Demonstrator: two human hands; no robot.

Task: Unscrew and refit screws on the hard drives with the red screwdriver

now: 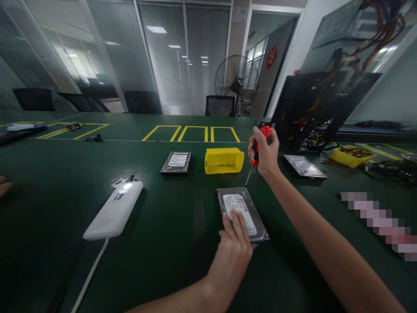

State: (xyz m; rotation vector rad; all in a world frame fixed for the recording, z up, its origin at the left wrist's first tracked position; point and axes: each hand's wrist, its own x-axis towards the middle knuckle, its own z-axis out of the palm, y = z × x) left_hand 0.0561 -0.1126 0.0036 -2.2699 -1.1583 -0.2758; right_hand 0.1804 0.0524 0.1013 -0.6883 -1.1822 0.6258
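Note:
A silver hard drive (pixel 252 213) with a white label lies on the green table in front of me. My left hand (pixel 233 243) holds its near end, fingers resting on the label and the thumb partly hidden at the near edge. Wrapped around the red and black handle of a screwdriver (pixel 249 174) is my right hand (pixel 265 150). The screwdriver points down, slightly tilted, its tip at the drive's far edge; I cannot tell whether it sits in a screw. Just beyond stands a yellow bin (pixel 224 161), its opening facing me.
Two more hard drives lie at the back left (pixel 177 161) and right (pixel 304 166). A white power bank (pixel 115 211) with a cable is at left. An open black computer case (pixel 312 108) stands back right, near another yellow bin (pixel 352 155). Another person's hand (pixel 4 186) shows far left.

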